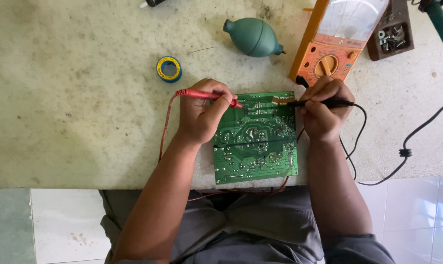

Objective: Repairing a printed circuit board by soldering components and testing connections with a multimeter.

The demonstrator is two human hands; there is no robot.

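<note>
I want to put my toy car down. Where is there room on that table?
Bare table left of the solder roll and left hand. Crowded by the circuit board, meter and right hand.

Bare forearms, no sleeves in view; grey creased trousers [260,220].

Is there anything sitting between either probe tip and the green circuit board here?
Nothing visible does. The left hand holds the red probe and the right hand the black probe; both tips point inward onto the top strip of the green circuit board, with no object lying between tips and board.
</note>
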